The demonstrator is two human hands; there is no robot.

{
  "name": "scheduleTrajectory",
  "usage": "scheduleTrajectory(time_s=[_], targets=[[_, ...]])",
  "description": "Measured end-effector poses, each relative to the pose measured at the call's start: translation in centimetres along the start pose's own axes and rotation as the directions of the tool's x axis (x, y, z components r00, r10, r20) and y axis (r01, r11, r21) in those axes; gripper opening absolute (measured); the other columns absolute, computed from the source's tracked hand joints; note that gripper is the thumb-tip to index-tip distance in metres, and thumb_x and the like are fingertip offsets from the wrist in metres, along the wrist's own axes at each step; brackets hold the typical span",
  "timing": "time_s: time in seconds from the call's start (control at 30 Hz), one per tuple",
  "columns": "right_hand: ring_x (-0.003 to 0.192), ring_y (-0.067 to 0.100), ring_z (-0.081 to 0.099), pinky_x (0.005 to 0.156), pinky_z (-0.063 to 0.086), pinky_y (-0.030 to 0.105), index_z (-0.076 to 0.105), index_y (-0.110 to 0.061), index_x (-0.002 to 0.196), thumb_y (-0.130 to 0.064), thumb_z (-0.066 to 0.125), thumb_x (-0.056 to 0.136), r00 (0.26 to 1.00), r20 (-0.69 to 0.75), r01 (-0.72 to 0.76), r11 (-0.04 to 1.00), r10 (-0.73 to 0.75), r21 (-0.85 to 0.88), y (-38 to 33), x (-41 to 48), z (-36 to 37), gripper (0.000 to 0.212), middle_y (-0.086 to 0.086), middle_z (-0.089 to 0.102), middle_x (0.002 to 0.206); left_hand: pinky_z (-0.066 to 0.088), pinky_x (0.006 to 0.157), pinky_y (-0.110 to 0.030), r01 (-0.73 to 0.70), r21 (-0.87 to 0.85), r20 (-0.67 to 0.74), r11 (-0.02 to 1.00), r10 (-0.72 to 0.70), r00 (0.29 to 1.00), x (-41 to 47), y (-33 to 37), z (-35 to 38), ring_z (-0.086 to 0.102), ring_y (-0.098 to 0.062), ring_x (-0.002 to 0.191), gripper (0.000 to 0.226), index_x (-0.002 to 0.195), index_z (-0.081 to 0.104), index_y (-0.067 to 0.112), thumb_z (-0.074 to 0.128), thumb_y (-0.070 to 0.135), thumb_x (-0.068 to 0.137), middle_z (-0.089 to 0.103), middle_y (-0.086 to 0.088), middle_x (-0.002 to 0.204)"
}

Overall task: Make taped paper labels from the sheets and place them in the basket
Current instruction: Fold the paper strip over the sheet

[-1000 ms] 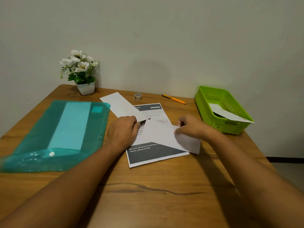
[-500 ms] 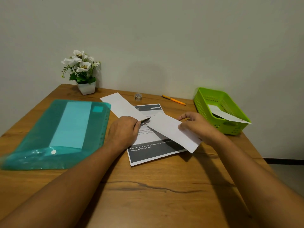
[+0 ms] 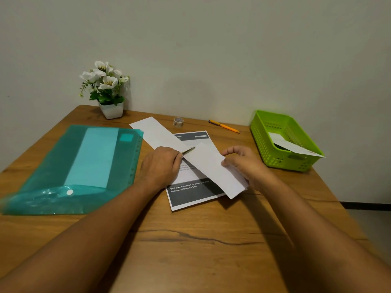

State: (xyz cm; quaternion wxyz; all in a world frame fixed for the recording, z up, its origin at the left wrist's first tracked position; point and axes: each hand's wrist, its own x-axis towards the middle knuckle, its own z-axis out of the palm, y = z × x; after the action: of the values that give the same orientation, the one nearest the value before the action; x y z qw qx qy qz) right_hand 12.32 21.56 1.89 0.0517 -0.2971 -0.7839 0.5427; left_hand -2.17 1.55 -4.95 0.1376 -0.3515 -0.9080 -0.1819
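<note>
Wooden surface (image 3: 190, 250) is crossed by both forearms. Of the hands, the left hand (image 3: 158, 166) is curled knuckles-up around a slim pointed tool (image 3: 188, 150). The right hand (image 3: 247, 166) pinches the white paper strip (image 3: 211, 166), which is held over a printed sheet (image 3: 194, 193), near the green basket (image 3: 283, 163).

Both forearms reach forward, left hand (image 3: 160, 166) curled in a tight grip, right hand (image 3: 246, 164) pinching.
</note>
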Motion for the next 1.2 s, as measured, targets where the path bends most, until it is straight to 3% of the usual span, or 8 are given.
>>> scheduleTrajectory(time_s=[0.43,0.6,0.77,0.87,1.2], targets=[[0.096,0.029,0.072,0.064,0.057,0.033,0.069,-0.018,0.111,-0.006,0.072,0.089,0.995,0.087,-0.039,0.999,0.039,-0.006,-0.5,-0.3,1.6,0.026,0.007,0.069,0.114,0.056,0.078,-0.035,-0.021,-0.011,-0.003,1.000,0.021,1.000,-0.2,0.3,-0.4,0.063,-0.014,0.092,0.040,0.112,0.074,0.020,0.041,0.040,0.107,0.075,0.002,0.104],[0.090,0.028,0.072,0.056,0.055,0.029,0.069,-0.017,0.111,-0.005,0.071,0.089,0.994,0.093,-0.049,0.999,0.048,0.007,-0.7,-0.2,1.9,0.026,0.009,0.071,0.109,0.054,0.076,-0.032,-0.036,-0.035,0.001,0.999,0.036,0.999,-0.3,0.3,-0.5,0.062,-0.013,0.091,0.039,0.112,0.074,0.019,0.041,0.039,0.107,0.074,0.001,0.103],[0.095,0.030,0.072,0.059,0.054,0.029,0.070,-0.015,0.107,-0.003,0.071,0.088,0.994,0.096,-0.052,0.999,0.051,0.005,-1.1,0.4,2.5,0.023,0.012,0.071,0.110,0.042,0.069,-0.025,-0.053,-0.043,0.000,0.998,0.053,0.999,-0.3,0.3,-0.4,0.061,-0.011,0.090,0.038,0.112,0.074,0.019,0.042,0.038,0.107,0.074,0.002,0.103],[0.096,0.027,0.069,0.060,0.052,0.029,0.069,-0.015,0.105,-0.002,0.071,0.089,0.994,0.100,-0.050,0.999,0.051,-0.008,-1.5,0.9,3.1,0.021,0.009,0.067,0.110,0.045,0.069,-0.026,-0.057,-0.049,0.003,0.997,0.057,0.998,-0.4,0.3,-0.3,0.061,-0.011,0.090,0.038,0.114,0.074,0.020,0.042,0.039,0.107,0.074,0.002,0.104],[0.104,0.030,0.067,0.093,0.060,0.049,0.062,-0.021,0.112,-0.010,0.076,0.086,0.997,0.059,-0.034,0.993,0.040,-0.109,-2.1,4.2,5.4,0.031,0.007,0.063,0.108,0.054,0.072,-0.031,-0.106,-0.076,-0.003,0.992,0.106,0.994,-0.5,0.4,-0.8,0.062,-0.012,0.091,0.036,0.115,0.074,0.021,0.043,0.038,0.106,0.074,0.004,0.105]])
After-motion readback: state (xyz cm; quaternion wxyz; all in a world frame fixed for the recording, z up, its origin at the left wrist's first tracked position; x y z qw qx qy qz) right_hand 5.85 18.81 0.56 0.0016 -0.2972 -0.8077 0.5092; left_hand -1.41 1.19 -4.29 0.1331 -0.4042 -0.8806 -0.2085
